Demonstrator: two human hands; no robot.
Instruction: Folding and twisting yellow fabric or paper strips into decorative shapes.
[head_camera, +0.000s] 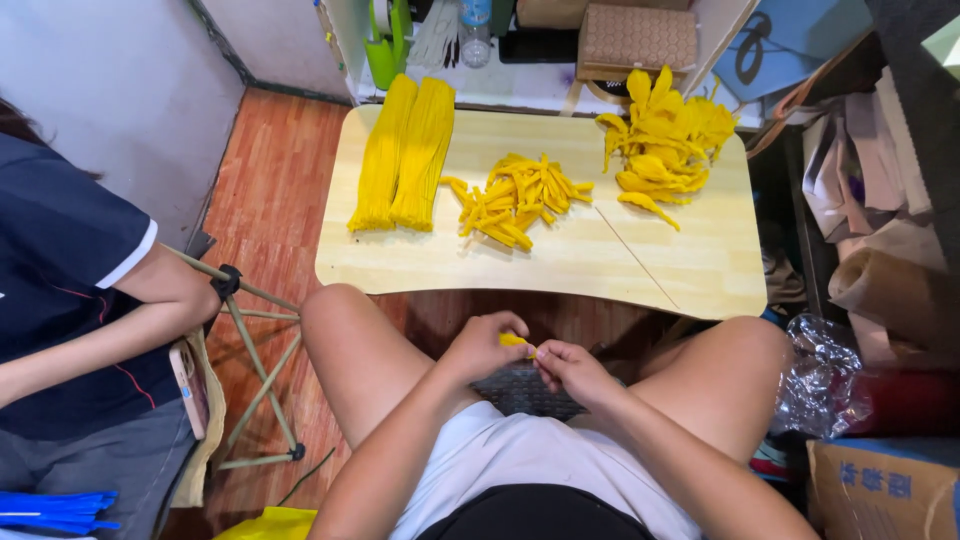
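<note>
I hold a small yellow strip (517, 342) pinched between both hands, left hand (487, 345) and right hand (572, 368), over my lap, the sorted yellow piles (515, 198) within reach on the bench (600, 260).

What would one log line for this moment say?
left hand: pinching small yellow piece | right hand: touching its other end | table: long yellow strips, short yellow pieces, curled yellow pile

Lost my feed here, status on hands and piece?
Left hand and right hand pinch small yellow strip over lap. Pale wooden table holds yellow heaps. Nothing between the hands.
</note>
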